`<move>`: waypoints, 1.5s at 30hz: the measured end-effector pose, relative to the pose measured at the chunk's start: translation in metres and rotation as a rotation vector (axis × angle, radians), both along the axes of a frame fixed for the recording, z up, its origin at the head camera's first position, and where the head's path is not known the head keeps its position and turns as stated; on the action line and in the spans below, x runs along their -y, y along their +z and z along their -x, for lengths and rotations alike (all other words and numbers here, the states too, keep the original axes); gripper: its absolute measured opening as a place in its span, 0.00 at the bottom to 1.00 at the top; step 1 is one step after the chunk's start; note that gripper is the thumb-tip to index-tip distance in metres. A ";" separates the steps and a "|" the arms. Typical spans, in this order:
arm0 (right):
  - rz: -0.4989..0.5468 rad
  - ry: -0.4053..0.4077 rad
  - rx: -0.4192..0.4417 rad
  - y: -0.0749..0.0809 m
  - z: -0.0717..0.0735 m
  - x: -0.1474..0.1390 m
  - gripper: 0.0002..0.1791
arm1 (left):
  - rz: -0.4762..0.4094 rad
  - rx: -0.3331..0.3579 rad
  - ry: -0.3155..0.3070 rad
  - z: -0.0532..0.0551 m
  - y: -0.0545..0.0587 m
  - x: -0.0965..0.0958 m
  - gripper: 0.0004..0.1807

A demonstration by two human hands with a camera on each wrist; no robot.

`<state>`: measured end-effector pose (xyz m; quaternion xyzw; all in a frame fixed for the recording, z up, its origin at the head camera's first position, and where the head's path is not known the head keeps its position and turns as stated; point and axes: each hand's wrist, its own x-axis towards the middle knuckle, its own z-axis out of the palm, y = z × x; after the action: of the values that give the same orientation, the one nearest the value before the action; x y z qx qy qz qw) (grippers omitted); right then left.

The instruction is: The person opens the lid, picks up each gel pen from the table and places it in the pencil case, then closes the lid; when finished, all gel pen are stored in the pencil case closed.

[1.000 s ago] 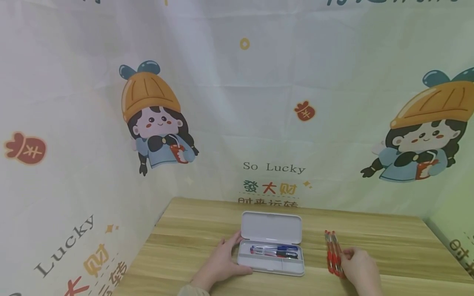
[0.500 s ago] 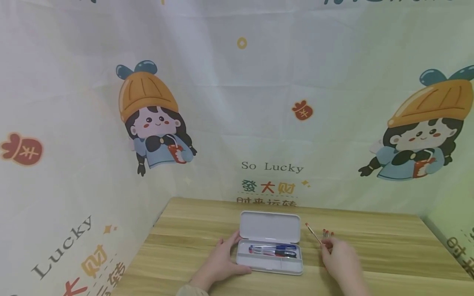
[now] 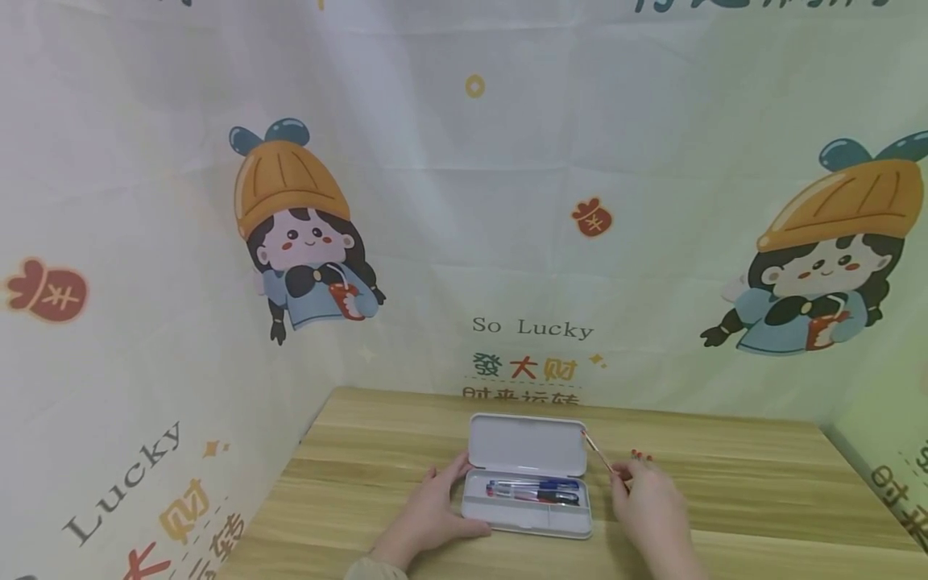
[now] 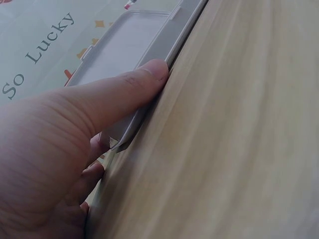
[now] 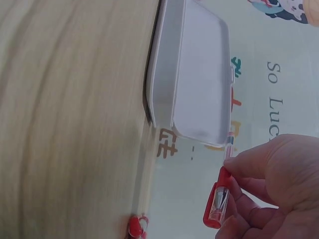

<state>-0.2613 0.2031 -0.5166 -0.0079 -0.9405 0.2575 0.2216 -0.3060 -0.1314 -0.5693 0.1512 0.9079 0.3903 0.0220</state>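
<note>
A white pencil case lies with its lid raised, a blue-capped pen and a dark-gripped pen in its long rear compartment. My left hand grips the case's left end, thumb along the front wall and fingers behind. Beside the right end, my right hand pinches a red pen between thumb and fingers. The pen's thin end points up and left, overlapping the lid's right edge in the head view. Its red cap shows low in the right wrist view.
Tips of several more red pens show behind my right hand, the rest hidden by it. One red pen end appears at the right wrist view's bottom. Printed cloth hangs behind the wooden table.
My right hand has picked one red pen from the group on the right and carried it left to beside the case. My left hand stays on the case.
</note>
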 end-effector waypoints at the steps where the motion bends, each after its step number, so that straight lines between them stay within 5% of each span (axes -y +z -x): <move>1: -0.002 0.009 -0.007 0.000 0.000 0.002 0.08 | 0.002 -0.001 -0.001 0.000 0.000 0.000 0.72; 19: -0.219 0.277 -0.049 -0.010 0.029 0.061 0.03 | 0.007 0.010 0.007 0.001 -0.001 0.000 0.72; 31: -0.247 0.416 -0.007 -0.016 0.038 0.080 0.05 | 0.014 -0.001 -0.005 0.002 -0.003 0.001 0.71; 45: -0.242 0.451 0.022 -0.018 0.036 0.086 0.06 | 0.013 -0.014 -0.006 0.000 0.000 0.000 0.72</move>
<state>-0.2969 0.1175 -0.5342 0.2257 -0.9448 0.1858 0.1479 -0.3062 -0.1317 -0.5691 0.1565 0.9101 0.3833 0.0177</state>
